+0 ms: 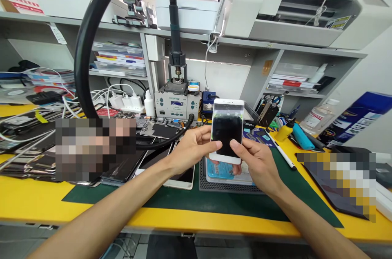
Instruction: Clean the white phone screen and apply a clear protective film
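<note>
A white smartphone [227, 128] is held upright above the green mat [232, 206], its dark screen facing me. My left hand [196, 142] grips its left side, with the thumb on the lower screen. From the right, my right hand [259, 161] holds it the same way, thumb near the lower middle. Fingers of both hands go behind the phone and are partly hidden. Beneath it lies a blue and clear plastic case [222, 170] on a grey perforated tray [214, 186]. Left of the tray, a white-framed tablet [180, 183] rests partly under my left forearm.
A thick black hose [82, 46] arches over the left side. Behind the phone stands a hot-air station [177, 104]. Stacked phones and cables [33, 157] fill the left. A yellow bottle [284, 131], a white pen [281, 150] and a clear bottle [320, 117] are at right.
</note>
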A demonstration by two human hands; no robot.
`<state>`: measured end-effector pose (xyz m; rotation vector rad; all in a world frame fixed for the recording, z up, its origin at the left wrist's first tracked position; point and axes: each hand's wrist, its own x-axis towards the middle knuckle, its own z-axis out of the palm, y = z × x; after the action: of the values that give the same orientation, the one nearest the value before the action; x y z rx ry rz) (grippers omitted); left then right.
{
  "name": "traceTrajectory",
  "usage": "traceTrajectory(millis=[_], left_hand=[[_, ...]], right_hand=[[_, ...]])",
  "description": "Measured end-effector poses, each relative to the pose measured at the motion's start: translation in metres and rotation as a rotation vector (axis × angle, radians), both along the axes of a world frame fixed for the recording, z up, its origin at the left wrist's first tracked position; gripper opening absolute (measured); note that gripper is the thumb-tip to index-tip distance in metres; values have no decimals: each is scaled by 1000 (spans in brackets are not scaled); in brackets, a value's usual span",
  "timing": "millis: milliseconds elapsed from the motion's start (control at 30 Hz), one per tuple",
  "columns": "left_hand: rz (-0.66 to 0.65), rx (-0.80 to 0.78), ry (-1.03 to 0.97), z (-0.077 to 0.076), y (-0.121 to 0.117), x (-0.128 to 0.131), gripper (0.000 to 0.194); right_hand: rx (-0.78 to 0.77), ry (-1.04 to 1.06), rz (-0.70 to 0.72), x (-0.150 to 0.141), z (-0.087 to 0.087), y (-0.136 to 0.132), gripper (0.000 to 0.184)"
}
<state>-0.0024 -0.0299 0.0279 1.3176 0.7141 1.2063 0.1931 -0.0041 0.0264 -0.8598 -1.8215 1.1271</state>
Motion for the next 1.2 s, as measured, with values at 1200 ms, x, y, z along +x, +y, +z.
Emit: traceTrajectory(millis=[1200], left_hand=[[113, -291, -561, 2, 1, 16, 39]], right_hand=[[-283, 24, 268, -25, -13, -4, 43]])
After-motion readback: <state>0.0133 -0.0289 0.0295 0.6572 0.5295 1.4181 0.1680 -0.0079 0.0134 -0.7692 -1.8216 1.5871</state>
